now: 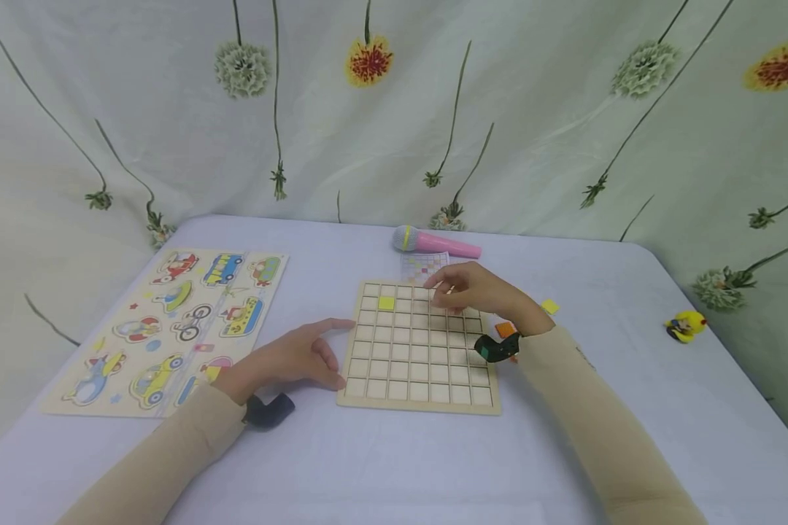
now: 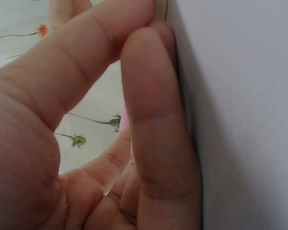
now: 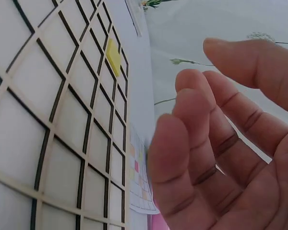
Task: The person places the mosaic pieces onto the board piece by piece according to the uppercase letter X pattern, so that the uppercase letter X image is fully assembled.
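A wooden grid board [image 1: 420,408] lies flat on the table, with one yellow square tile [image 1: 386,302] in its upper left part. My left hand [image 1: 295,357] touches the board's left edge with index fingertip and thumb, the index held out straight; it holds nothing that I can see. Over the board's upper right cells hovers my right hand [image 1: 469,288], fingers loosely bent. In the right wrist view its thumb and fingertips [image 3: 168,143] stand apart with nothing between them, and the yellow tile [image 3: 114,56] shows in the grid.
A printed grid card [image 1: 414,267] and a pink toy microphone [image 1: 448,244] lie behind the board. An orange tile [image 1: 505,330] and a loose yellow tile [image 1: 549,306] are near the right wrist. A picture puzzle board [image 1: 66,410] fills the left; a small yellow figure [image 1: 685,326] stands far right.
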Tool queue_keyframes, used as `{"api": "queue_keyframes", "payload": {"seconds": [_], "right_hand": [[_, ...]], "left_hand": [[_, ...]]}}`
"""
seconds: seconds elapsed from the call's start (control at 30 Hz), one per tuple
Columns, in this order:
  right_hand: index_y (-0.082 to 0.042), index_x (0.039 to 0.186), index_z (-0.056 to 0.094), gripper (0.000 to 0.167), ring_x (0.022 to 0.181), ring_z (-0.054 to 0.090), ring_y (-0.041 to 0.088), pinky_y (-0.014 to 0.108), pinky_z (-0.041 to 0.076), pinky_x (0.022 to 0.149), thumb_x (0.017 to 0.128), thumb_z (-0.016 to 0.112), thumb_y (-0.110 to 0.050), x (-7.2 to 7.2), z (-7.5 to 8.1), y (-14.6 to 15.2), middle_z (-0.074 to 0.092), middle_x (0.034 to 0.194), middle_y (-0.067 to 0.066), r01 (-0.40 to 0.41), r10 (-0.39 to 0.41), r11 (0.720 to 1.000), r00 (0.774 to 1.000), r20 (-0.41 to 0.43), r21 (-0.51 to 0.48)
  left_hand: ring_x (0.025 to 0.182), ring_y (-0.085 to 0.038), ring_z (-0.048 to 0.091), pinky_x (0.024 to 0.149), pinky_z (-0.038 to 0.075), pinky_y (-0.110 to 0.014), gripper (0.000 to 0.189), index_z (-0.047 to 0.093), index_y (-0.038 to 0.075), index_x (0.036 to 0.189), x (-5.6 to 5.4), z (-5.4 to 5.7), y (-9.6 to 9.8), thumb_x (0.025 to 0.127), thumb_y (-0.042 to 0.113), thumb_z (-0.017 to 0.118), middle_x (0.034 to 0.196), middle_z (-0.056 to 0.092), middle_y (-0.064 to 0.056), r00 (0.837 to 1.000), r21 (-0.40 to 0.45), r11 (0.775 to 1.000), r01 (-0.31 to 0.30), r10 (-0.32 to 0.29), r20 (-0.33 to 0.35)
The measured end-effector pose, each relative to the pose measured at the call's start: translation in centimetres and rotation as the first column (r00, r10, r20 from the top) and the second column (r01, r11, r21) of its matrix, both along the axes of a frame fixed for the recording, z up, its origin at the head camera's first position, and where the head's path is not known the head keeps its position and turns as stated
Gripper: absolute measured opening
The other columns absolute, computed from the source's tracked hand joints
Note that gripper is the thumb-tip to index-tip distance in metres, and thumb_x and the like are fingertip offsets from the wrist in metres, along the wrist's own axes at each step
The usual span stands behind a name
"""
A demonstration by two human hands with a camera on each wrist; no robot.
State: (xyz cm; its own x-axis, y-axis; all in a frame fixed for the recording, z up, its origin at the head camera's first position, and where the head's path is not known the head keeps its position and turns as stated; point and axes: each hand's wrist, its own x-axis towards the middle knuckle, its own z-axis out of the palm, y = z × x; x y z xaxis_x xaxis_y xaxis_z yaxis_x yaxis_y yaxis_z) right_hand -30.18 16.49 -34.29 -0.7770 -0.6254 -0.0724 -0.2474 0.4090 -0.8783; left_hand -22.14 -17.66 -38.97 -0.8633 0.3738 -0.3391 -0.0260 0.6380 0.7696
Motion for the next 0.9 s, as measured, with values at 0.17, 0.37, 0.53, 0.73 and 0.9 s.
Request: {"api": "queue_keyframes", "payload": {"seconds": [0.17,0.37,0.53,0.73,0.9], "right_hand": [[0.012,0.136,0.063,0.038,0.08,0.061,0.019,0.033,0.054,0.077,0.102,0.066,-0.004,0.5,-0.2,2.4,0.072,0.101,0.008,0.002,-0.002,1.0,0.999,0.041,0.002],[0.012,0.137,0.062,0.04,0.083,0.061,0.019,0.032,0.055,0.081,0.102,0.068,-0.007,1.4,-0.5,5.2,0.068,0.1,0.006,0.064,-0.064,0.998,0.996,0.054,0.009],[0.015,0.135,0.06,0.04,0.081,0.06,0.02,0.031,0.052,0.076,0.103,0.067,-0.006,2.2,-0.7,7.4,0.067,0.099,0.006,0.096,-0.094,0.995,0.993,0.073,-0.024],[0.018,0.127,0.06,0.031,0.079,0.059,0.019,0.03,0.052,0.076,0.103,0.063,-0.001,2.9,-1.2,10.3,0.065,0.091,0.003,0.046,-0.043,0.998,0.996,0.079,-0.042],[0.015,0.12,0.064,0.024,0.081,0.058,0.016,0.028,0.05,0.073,0.104,0.064,-0.004,3.3,-1.3,12.1,0.065,0.095,0.005,0.014,-0.016,1.0,0.993,0.118,0.016]], "left_hand": [[0.084,-0.021,0.065,0.084,0.048,-0.036,0.103,0.042,0.014,0.165,0.0,0.0,0.0,0.077,0.013,0.096,0.095,0.07,-0.007,1.0,0.002,1.0,0.008,-0.008,0.0],[0.084,-0.022,0.064,0.082,0.048,-0.036,0.103,0.042,0.015,0.165,-0.2,0.0,0.1,0.077,0.013,0.096,0.095,0.07,-0.007,1.0,-0.009,1.0,0.0,0.0,0.007],[0.083,-0.022,0.064,0.081,0.048,-0.036,0.103,0.042,0.015,0.165,-0.1,0.1,0.1,0.077,0.013,0.096,0.095,0.07,-0.007,1.0,-0.009,1.0,0.002,-0.002,0.008],[0.083,-0.022,0.063,0.08,0.048,-0.035,0.103,0.041,0.014,0.166,-0.1,0.2,0.2,0.078,0.014,0.095,0.095,0.07,-0.007,1.0,-0.016,1.0,0.013,-0.013,0.002],[0.084,-0.022,0.064,0.082,0.048,-0.036,0.104,0.041,0.015,0.166,-0.2,0.1,0.2,0.078,0.014,0.096,0.096,0.07,-0.007,1.0,-0.027,1.0,0.006,-0.006,0.006]]}}
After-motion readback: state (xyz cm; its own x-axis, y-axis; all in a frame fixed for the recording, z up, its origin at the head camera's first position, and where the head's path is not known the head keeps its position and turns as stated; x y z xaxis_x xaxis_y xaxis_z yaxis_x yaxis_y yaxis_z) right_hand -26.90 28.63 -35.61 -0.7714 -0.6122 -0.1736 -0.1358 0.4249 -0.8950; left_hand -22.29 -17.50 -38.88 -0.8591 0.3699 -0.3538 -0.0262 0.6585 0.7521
